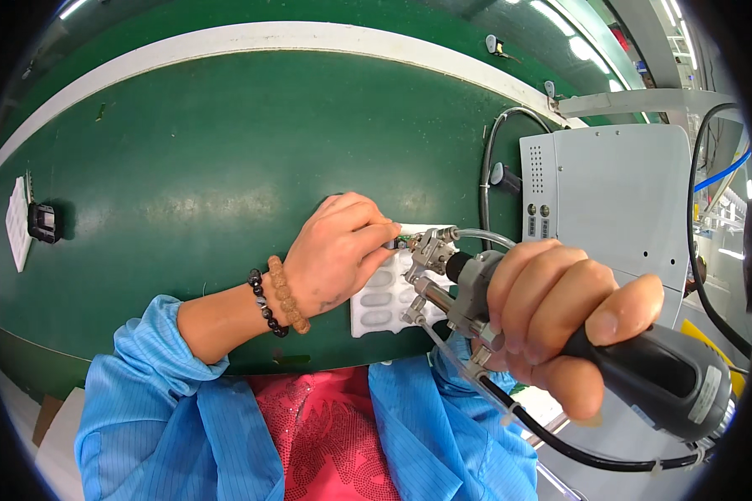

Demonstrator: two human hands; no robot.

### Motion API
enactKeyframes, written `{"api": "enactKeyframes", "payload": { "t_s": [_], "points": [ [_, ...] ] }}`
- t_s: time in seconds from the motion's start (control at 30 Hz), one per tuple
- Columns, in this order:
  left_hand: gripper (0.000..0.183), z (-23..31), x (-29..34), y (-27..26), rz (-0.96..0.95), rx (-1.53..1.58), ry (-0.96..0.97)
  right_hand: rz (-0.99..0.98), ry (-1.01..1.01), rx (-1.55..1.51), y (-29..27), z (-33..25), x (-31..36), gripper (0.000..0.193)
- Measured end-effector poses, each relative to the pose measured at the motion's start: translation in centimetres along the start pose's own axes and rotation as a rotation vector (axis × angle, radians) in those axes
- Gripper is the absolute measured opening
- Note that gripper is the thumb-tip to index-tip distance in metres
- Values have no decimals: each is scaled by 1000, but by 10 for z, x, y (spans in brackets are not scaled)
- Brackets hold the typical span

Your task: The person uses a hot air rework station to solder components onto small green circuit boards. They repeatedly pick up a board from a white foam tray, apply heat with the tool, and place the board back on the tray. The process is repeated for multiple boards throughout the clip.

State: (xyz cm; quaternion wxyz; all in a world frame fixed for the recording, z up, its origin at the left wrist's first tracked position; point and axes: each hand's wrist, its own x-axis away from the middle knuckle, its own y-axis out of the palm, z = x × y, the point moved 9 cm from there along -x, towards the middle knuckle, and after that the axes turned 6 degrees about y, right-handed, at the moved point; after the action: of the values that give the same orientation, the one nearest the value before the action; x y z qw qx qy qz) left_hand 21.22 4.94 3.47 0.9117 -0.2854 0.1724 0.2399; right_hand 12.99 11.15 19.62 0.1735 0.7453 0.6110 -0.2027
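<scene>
My left hand (336, 250), wearing two beaded bracelets on its wrist, is closed in a pinch at the back edge of a white moulded tray (366, 327). At its fingertips shows a small green and dark part (403, 242), mostly hidden by the fingers and a metal nozzle. My right hand (551, 305) is wrapped around a black-handled dispensing gun (656, 376) with metal valve fittings and hoses. The metal front end of the gun points left, over the tray and close to the left fingertips. Rows of oval hollows show in the tray.
A grey metal box (614, 184) with sockets stands at the right. Black hose (486, 175) loops beside it, and cable (560, 442) trails from the gun. On the green table (184, 159), a black square part (45, 223) lies by a white tray (18, 225) at far left.
</scene>
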Motion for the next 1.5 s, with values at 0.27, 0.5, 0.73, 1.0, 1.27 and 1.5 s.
{"api": "enactKeyframes", "payload": {
  "t_s": [0.27, 0.5, 0.73, 1.0, 1.27, 1.5],
  "points": [
    [31, -2, 3, -2, -2, 8, -12, 24, -1, -28, -1, 6, -1, 45],
    [29, -4, 7, 0, 2, -30, 7, 201, -174, -84, -26, -58, 31, 43],
    [28, 0, 0, -2, -31, -9, -43, 255, -227, -43, -32, -71, 53, 45],
    [26, -4, -19, -45, -12, -62, -113, 254, -283, -85, -39, -66, 58, 46],
    [45, -27, -81, -125, 305, -712, 3, 249, -274, -129, -33, -57, 53, 47],
    [37, 57, 19, 19, -271, -204, 244, 279, -255, -115, -35, -54, 54, 45]
  ]
}}
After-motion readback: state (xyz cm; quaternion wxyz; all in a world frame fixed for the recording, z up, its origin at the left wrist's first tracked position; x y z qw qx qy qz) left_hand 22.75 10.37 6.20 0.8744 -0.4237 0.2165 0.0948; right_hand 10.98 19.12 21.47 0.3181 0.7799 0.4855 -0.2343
